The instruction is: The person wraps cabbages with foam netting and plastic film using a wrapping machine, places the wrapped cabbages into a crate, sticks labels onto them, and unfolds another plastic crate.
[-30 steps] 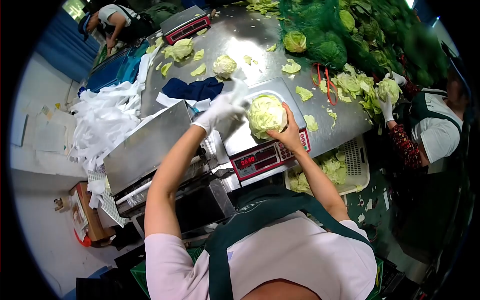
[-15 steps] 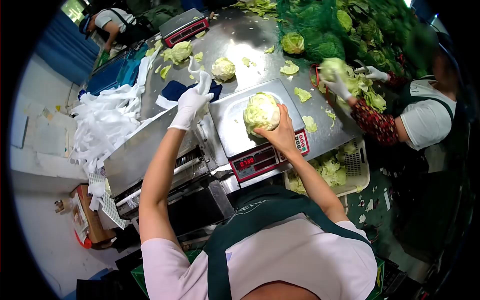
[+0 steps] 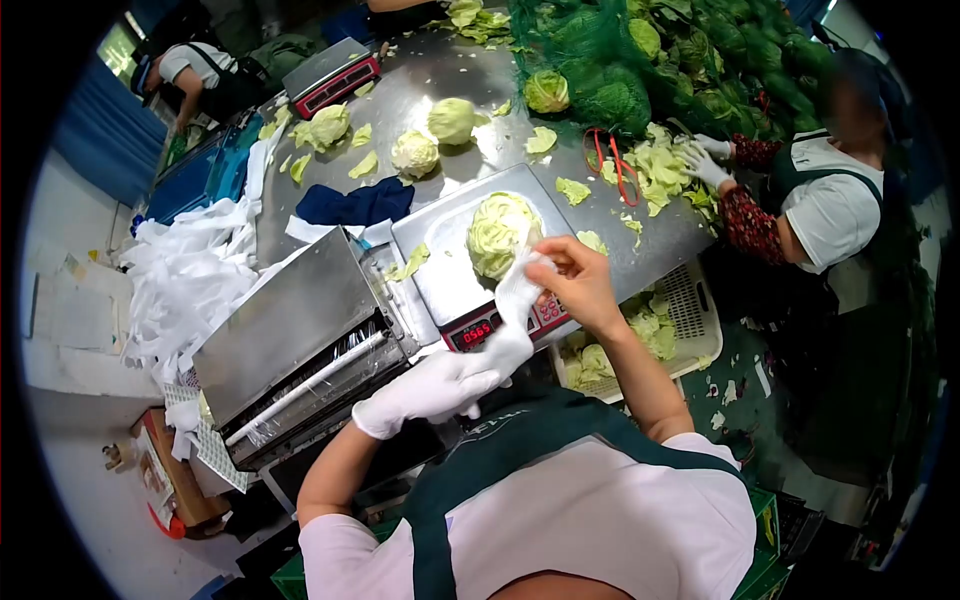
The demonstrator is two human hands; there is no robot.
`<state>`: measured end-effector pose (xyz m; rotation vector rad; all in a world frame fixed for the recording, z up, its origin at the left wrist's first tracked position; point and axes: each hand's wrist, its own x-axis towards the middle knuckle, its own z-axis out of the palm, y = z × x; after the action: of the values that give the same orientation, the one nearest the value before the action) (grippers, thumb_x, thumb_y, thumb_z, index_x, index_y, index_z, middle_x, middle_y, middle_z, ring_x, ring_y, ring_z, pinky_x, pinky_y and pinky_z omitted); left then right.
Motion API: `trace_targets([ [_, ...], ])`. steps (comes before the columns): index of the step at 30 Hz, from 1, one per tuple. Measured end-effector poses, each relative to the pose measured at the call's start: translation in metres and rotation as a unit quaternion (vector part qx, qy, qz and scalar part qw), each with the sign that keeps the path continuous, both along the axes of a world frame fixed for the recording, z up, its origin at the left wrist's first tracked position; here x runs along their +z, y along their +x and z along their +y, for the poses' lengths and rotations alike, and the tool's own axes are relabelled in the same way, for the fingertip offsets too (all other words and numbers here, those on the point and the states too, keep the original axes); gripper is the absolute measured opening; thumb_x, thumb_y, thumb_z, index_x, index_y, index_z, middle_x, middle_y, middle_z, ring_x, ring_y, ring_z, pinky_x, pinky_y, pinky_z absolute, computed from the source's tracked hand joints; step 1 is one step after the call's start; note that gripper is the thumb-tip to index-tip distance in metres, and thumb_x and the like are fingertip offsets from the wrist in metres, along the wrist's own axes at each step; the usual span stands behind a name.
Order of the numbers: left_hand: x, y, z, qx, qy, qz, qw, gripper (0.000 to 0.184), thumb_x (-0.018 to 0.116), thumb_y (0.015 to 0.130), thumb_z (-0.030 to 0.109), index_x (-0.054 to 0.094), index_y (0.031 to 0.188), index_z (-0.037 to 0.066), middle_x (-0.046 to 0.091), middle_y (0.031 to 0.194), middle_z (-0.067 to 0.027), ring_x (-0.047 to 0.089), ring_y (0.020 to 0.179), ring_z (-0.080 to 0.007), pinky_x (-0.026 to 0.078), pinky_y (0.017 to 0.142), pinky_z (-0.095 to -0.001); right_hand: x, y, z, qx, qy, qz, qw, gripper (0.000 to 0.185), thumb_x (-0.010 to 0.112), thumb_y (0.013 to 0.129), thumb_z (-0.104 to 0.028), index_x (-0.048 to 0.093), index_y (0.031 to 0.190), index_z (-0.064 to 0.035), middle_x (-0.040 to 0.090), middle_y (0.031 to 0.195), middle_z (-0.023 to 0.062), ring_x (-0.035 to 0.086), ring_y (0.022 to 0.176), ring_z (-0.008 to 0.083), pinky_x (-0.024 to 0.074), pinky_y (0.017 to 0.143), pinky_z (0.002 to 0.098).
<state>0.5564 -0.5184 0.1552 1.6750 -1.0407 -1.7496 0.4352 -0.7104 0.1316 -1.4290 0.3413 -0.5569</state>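
A trimmed light-green cabbage [image 3: 497, 237] rests on the metal pan of a red digital scale [image 3: 448, 290], whose display lights up red. My left hand [image 3: 435, 388], in a white glove, is closed around the lower end of a soft white strip [image 3: 514, 318] in front of the scale. My bare right hand [image 3: 583, 287] pinches the strip's upper end with thumb and fingers, just beside the cabbage's near right side. The strip end overlaps the cabbage's edge in view; whether it touches is unclear. A loose leaf [image 3: 410, 262] lies on the pan's left edge.
White strips [image 3: 195, 265] are heaped left, beside a metal film wrapper [image 3: 290, 340]. Dark blue cloth [image 3: 355, 202], cabbages [image 3: 415, 154] and red-handled scissors [image 3: 622, 180] lie on the table. A co-worker's gloved hands [image 3: 708, 165] touch leaves at right. A crate [image 3: 705, 310] holds leaves below.
My left hand has come back toward my body with the white strip. My right hand has let go of the cabbage and taken the strip's end. Another cabbage now sits on the table beyond.
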Motion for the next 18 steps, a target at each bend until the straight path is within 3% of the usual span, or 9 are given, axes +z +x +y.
trace_targets([
  [2,-0.036,0.006,0.018,0.051,-0.272,0.078,0.958,0.042,0.049,0.088,0.036,0.055,0.111,0.001,0.062,0.080,-0.0055,0.058,0.068,-0.0086,0.045,0.062,-0.0179,-0.010,-0.009,0.000,-0.095,0.051,-0.037,0.994,0.021,0.063,0.080,-0.004,0.055,0.098,0.0036,0.061,0.079,0.0049,0.055,0.062,0.0047,0.0472,0.048,0.0181],
  [4,-0.013,0.005,0.003,0.242,-0.075,0.261,0.931,0.043,0.051,0.087,0.031,0.051,0.118,0.002,0.061,0.090,-0.0067,0.057,0.083,-0.0112,0.044,0.073,-0.0200,-0.015,-0.015,0.004,-0.096,0.084,-0.038,0.991,0.010,0.060,0.083,-0.007,0.059,0.089,0.0016,0.061,0.070,0.0031,0.055,0.058,0.0040,0.0435,0.050,0.0168],
  [5,-0.021,0.019,-0.004,0.245,-0.052,0.227,0.941,0.048,0.055,0.085,0.022,0.043,0.126,0.001,0.057,0.106,-0.0097,0.054,0.094,-0.0137,0.043,0.081,-0.0222,-0.019,-0.015,0.013,-0.089,0.098,0.005,0.991,0.013,0.061,0.082,-0.007,0.059,0.091,0.0017,0.061,0.072,0.0040,0.056,0.061,0.0066,0.0449,0.054,0.0193],
  [6,-0.029,-0.002,-0.009,0.294,-0.142,0.100,0.940,0.050,0.054,0.085,0.014,0.038,0.130,0.001,0.050,0.120,-0.0108,0.052,0.102,-0.0135,0.042,0.085,-0.0227,-0.025,-0.013,0.021,-0.081,0.110,0.046,0.990,0.016,0.062,0.080,-0.007,0.060,0.093,0.0019,0.062,0.074,0.0049,0.058,0.063,0.0092,0.0463,0.059,0.0219],
  [8,-0.085,-0.023,-0.038,0.294,-0.347,-0.036,0.890,0.050,0.055,0.085,0.009,0.037,0.131,0.002,0.048,0.125,-0.0098,0.049,0.109,-0.0143,0.040,0.090,-0.0237,-0.074,-0.006,0.034,-0.079,-0.235,-0.058,0.967,0.031,0.063,0.075,-0.008,0.058,0.104,0.0020,0.062,0.084,0.0081,0.059,0.074,0.0155,0.0474,0.069,0.0273],
  [9,-0.085,-0.035,-0.048,0.350,-0.318,0.077,0.878,0.051,0.055,0.085,0.008,0.036,0.132,0.003,0.046,0.127,-0.0088,0.047,0.111,-0.0145,0.038,0.092,-0.0242,-0.088,-0.007,0.043,-0.121,-0.248,0.039,0.960,0.044,0.062,0.071,-0.009,0.054,0.113,0.0019,0.061,0.093,0.0105,0.058,0.084,0.0195,0.0460,0.076,0.0301],
  [10,-0.081,-0.043,-0.056,0.400,-0.284,0.189,0.851,0.051,0.055,0.086,0.006,0.035,0.133,0.004,0.045,0.129,-0.0078,0.045,0.113,-0.0148,0.037,0.093,-0.0248,-0.086,0.002,0.046,-0.232,-0.304,-0.035,0.923,0.044,0.060,0.073,-0.010,0.053,0.115,0.0019,0.060,0.096,0.0102,0.059,0.082,0.0185,0.0460,0.074,0.0284],
  [14,-0.081,-0.056,-0.050,0.474,-0.225,0.186,0.831,0.037,0.059,0.083,0.006,0.051,0.119,0.000,0.059,0.109,-0.0059,0.057,0.093,-0.0105,0.047,0.080,-0.0225,-0.066,-0.015,0.040,-0.231,-0.206,-0.011,0.951,0.034,0.058,0.079,-0.009,0.053,0.110,0.0045,0.059,0.100,0.0127,0.057,0.078,0.0166,0.0459,0.071,0.0254],
  [18,-0.092,-0.038,-0.032,0.405,-0.207,0.175,0.873,0.030,0.062,0.081,0.007,0.057,0.108,-0.004,0.062,0.101,-0.0074,0.059,0.089,-0.0127,0.046,0.082,-0.0246,-0.070,-0.018,0.012,-0.182,0.274,-0.050,0.943,0.017,0.045,0.092,-0.013,0.052,0.091,0.0024,0.060,0.099,0.0122,0.054,0.069,0.0111,0.0477,0.067,0.0254],
])
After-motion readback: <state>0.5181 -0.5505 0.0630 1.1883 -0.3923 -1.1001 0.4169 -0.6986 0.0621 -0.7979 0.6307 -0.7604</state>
